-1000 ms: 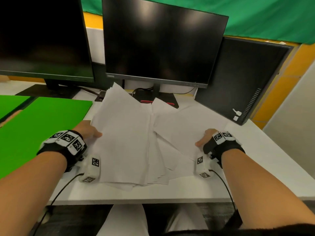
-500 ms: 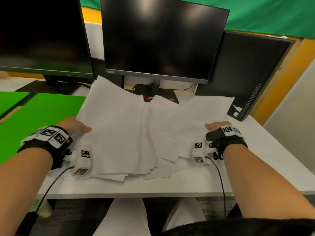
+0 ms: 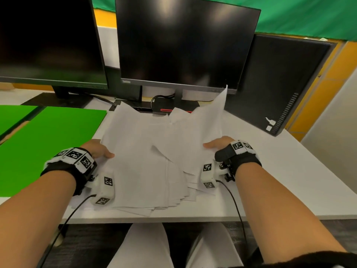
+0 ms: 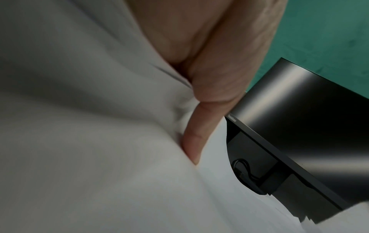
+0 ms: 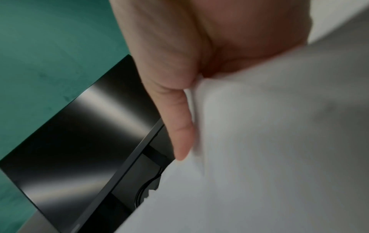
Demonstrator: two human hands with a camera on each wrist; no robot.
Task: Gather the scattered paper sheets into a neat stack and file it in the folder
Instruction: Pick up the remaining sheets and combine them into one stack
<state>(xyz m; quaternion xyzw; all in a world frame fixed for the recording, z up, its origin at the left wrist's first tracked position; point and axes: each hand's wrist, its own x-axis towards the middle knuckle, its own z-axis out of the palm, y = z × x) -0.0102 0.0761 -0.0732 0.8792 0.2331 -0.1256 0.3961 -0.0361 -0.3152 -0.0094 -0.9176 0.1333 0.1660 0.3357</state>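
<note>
Several white paper sheets (image 3: pixel 146 161) lie fanned in a loose pile on the white desk (image 3: pixel 289 180), tilted up at both sides. My left hand (image 3: pixel 98 149) grips the pile's left edge, thumb on top; the thumb (image 4: pixel 191 141) presses into the paper (image 4: pixel 89 141) in the left wrist view. My right hand (image 3: pixel 216 144) grips the right edge, where one sheet (image 3: pixel 210 120) stands up toward the monitor. Its thumb (image 5: pixel 179 134) lies along the paper (image 5: pixel 269 149) in the right wrist view. The fingers under the sheets are hidden. The open green folder (image 3: pixel 48 144) lies flat at the left.
Two dark monitors (image 3: pixel 185 43) (image 3: pixel 46 39) stand at the back of the desk on their stands (image 3: pixel 173 105). A black computer case (image 3: pixel 280 82) stands at the back right. The desk's front edge (image 3: pixel 193 219) runs just below the pile.
Both hands have moved inward and squeezed the sheets closer together. The right side of the pile has lifted, and one sheet now stands up toward the monitor.
</note>
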